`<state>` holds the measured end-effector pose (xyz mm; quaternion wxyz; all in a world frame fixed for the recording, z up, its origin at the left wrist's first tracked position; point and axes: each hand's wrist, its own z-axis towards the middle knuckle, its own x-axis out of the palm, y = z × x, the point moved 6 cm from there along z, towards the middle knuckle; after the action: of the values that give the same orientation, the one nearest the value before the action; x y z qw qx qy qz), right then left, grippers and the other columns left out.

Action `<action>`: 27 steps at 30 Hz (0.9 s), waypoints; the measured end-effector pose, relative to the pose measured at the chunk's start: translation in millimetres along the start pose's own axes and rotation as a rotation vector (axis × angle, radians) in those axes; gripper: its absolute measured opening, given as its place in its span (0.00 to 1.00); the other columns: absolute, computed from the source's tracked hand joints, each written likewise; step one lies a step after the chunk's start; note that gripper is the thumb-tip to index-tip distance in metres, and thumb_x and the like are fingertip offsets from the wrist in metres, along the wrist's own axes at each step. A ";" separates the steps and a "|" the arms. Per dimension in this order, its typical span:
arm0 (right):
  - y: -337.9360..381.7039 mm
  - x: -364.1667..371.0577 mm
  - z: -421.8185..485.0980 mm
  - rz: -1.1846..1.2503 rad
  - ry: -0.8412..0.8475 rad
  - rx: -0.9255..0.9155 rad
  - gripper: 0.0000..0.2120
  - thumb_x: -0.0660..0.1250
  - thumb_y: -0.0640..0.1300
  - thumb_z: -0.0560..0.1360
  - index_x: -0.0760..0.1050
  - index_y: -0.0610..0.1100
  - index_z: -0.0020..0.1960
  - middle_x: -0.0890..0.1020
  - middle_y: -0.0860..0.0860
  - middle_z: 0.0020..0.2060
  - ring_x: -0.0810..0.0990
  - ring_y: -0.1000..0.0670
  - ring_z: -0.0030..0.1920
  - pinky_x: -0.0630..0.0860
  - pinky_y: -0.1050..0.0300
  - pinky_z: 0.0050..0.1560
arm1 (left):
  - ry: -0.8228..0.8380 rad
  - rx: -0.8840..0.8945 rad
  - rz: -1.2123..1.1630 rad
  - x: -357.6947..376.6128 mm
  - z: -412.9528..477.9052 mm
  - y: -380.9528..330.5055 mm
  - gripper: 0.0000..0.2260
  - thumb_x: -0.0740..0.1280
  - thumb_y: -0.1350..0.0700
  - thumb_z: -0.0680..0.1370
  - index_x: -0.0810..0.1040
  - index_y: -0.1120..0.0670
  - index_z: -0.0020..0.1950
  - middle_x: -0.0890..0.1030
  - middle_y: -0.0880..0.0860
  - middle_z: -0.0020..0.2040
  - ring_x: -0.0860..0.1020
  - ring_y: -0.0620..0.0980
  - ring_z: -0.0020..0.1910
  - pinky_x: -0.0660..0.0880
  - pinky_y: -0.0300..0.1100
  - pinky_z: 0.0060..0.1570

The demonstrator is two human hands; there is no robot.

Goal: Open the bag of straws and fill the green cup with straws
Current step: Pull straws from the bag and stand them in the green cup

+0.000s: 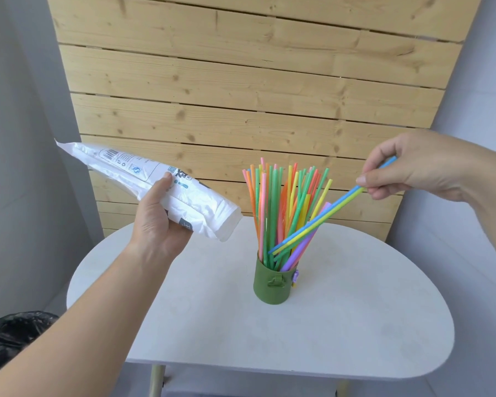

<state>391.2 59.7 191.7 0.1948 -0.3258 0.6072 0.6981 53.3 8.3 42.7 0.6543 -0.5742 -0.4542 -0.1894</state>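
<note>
Fingers of the right hand pinch two straws, one blue and one yellow, near their upper ends; the pair slants down to the left, lower tips just above the rim of the green cup. That cup stands upright near the middle of the white table, packed with coloured straws that fan out above its rim. Bare tabletop lies all round the cup, with the widest stretch toward the near edge and the right side; the near edge is straight, the far edge rounded.

On the other side, the left hand grips the white bag from below, thumb on top, holding it in the air above the table's far left edge. Its open mouth points down and right toward the cup, a clear gap apart from the straws. I can't tell whether any straws remain inside.

Behind the table rises a wooden slat panel, close to the far edge. A black bin liner sits low at the left, off the table.
</note>
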 end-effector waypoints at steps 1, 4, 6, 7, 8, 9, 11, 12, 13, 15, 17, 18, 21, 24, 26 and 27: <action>4.9 4.2 4.1 -0.036 0.017 -0.010 0.06 0.77 0.36 0.69 0.81 0.37 0.41 0.85 0.44 0.31 0.85 0.50 0.30 0.81 0.66 0.35 | 0.003 -0.001 0.006 0.2 -0.1 0.5 0.03 0.71 0.55 0.81 0.81 0.53 0.52 0.84 0.53 0.52 0.84 0.57 0.53 0.81 0.46 0.43; 20.0 22.5 17.5 -0.126 0.080 -0.032 0.05 0.77 0.36 0.70 0.82 0.37 0.41 0.85 0.44 0.30 0.84 0.51 0.29 0.81 0.66 0.34 | 0.012 -0.001 0.004 0.6 -0.2 -0.4 0.03 0.71 0.55 0.81 0.81 0.53 0.51 0.82 0.54 0.56 0.84 0.57 0.53 0.81 0.45 0.41; 28.5 34.5 28.2 -0.149 0.120 -0.038 0.05 0.77 0.36 0.70 0.81 0.38 0.41 0.84 0.45 0.30 0.84 0.51 0.29 0.83 0.63 0.37 | 0.023 -0.005 0.010 1.0 -0.1 -0.5 0.03 0.71 0.54 0.81 0.81 0.52 0.51 0.82 0.54 0.57 0.84 0.57 0.53 0.81 0.46 0.42; 32.0 39.7 34.0 -0.153 0.133 -0.039 0.06 0.78 0.36 0.70 0.81 0.38 0.40 0.84 0.46 0.29 0.84 0.51 0.29 0.83 0.62 0.38 | 0.029 -0.007 0.014 1.1 -0.1 -0.2 0.03 0.71 0.54 0.81 0.81 0.52 0.52 0.82 0.54 0.58 0.83 0.57 0.53 0.81 0.47 0.44; 34.9 44.1 39.6 -0.158 0.140 -0.040 0.07 0.78 0.37 0.70 0.80 0.38 0.40 0.84 0.47 0.27 0.84 0.51 0.28 0.83 0.62 0.37 | 0.035 -0.008 0.017 1.6 -0.6 0.4 0.03 0.71 0.54 0.81 0.81 0.52 0.52 0.81 0.55 0.58 0.83 0.57 0.53 0.81 0.47 0.45; 38.0 47.9 45.0 -0.160 0.141 -0.040 0.07 0.78 0.37 0.69 0.80 0.39 0.40 0.84 0.48 0.26 0.84 0.51 0.27 0.83 0.62 0.37 | 0.040 -0.009 0.020 2.3 -0.8 0.3 0.03 0.71 0.54 0.81 0.81 0.52 0.52 0.81 0.55 0.58 0.83 0.57 0.53 0.81 0.48 0.46; 42.3 54.4 53.7 -0.156 0.127 -0.039 0.09 0.78 0.37 0.69 0.78 0.39 0.40 0.83 0.48 0.24 0.83 0.52 0.25 0.82 0.63 0.32 | 0.043 -0.018 0.020 3.9 -2.6 0.7 0.03 0.71 0.54 0.81 0.81 0.52 0.51 0.81 0.55 0.58 0.84 0.57 0.53 0.81 0.48 0.46; 43.8 56.9 57.5 -0.153 0.114 -0.042 0.10 0.78 0.37 0.69 0.77 0.39 0.40 0.83 0.48 0.23 0.83 0.52 0.24 0.80 0.64 0.28 | 0.041 -0.021 0.019 4.2 -3.2 0.3 0.03 0.71 0.54 0.81 0.81 0.52 0.50 0.82 0.55 0.58 0.84 0.56 0.53 0.80 0.47 0.44; 45.1 59.6 61.3 -0.155 0.097 -0.051 0.10 0.79 0.36 0.69 0.76 0.40 0.41 0.82 0.48 0.23 0.83 0.52 0.24 0.79 0.64 0.26 | 0.041 -0.024 0.014 4.6 -3.5 -0.2 0.03 0.71 0.54 0.81 0.81 0.52 0.49 0.82 0.55 0.58 0.84 0.56 0.53 0.80 0.46 0.42; 46.3 63.5 67.5 -0.200 0.052 -0.096 0.12 0.80 0.39 0.68 0.76 0.41 0.43 0.83 0.48 0.24 0.83 0.51 0.25 0.78 0.63 0.27 | 0.044 -0.033 0.008 5.9 -4.5 0.0 0.03 0.71 0.54 0.81 0.82 0.52 0.48 0.82 0.55 0.58 0.84 0.56 0.54 0.80 0.45 0.39; 47.4 68.4 71.8 -0.289 0.010 -0.169 0.14 0.80 0.43 0.68 0.75 0.44 0.45 0.83 0.47 0.28 0.84 0.50 0.28 0.77 0.60 0.31 | 0.038 -0.040 0.004 6.3 -5.2 0.2 0.03 0.71 0.54 0.81 0.82 0.52 0.48 0.82 0.55 0.59 0.83 0.57 0.54 0.80 0.45 0.38; 47.8 71.1 73.0 -0.331 -0.003 -0.205 0.15 0.80 0.46 0.68 0.75 0.46 0.46 0.83 0.48 0.30 0.83 0.50 0.29 0.77 0.59 0.33 | 0.033 -0.043 0.003 6.2 -5.1 0.1 0.04 0.71 0.54 0.81 0.82 0.52 0.47 0.82 0.55 0.59 0.83 0.57 0.53 0.81 0.45 0.37; 45.2 78.4 73.7 -0.418 -0.030 -0.274 0.15 0.78 0.51 0.69 0.76 0.50 0.49 0.79 0.53 0.33 0.81 0.49 0.34 0.72 0.58 0.34 | 0.036 -0.044 -0.007 6.4 -3.8 -1.4 0.03 0.72 0.54 0.81 0.82 0.51 0.48 0.82 0.55 0.59 0.83 0.57 0.54 0.81 0.45 0.38; 40.6 82.6 72.0 -0.486 -0.041 -0.304 0.16 0.78 0.53 0.69 0.77 0.51 0.53 0.70 0.58 0.36 0.72 0.52 0.39 0.64 0.60 0.33 | 0.031 -0.046 -0.013 4.5 -3.2 -1.9 0.02 0.72 0.54 0.81 0.81 0.52 0.50 0.82 0.55 0.60 0.83 0.58 0.55 0.81 0.45 0.40; 39.3 85.2 70.5 -0.513 -0.020 -0.316 0.19 0.77 0.54 0.69 0.78 0.52 0.57 0.69 0.58 0.38 0.71 0.52 0.42 0.63 0.61 0.34 | 0.031 -0.047 -0.007 3.9 -3.3 -1.1 0.03 0.72 0.54 0.80 0.81 0.52 0.50 0.82 0.55 0.60 0.83 0.58 0.55 0.81 0.45 0.40; 39.6 86.0 69.5 -0.527 -0.017 -0.325 0.20 0.77 0.55 0.69 0.78 0.52 0.59 0.71 0.57 0.40 0.71 0.51 0.45 0.64 0.59 0.36 | 0.031 -0.046 -0.004 4.2 -3.3 -0.7 0.03 0.72 0.54 0.81 0.81 0.52 0.50 0.82 0.55 0.60 0.83 0.58 0.55 0.81 0.45 0.39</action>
<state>288.4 109.4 164.4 0.3196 -0.4933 0.3805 0.7140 56.2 6.2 46.8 0.6477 -0.5850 -0.4407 -0.2101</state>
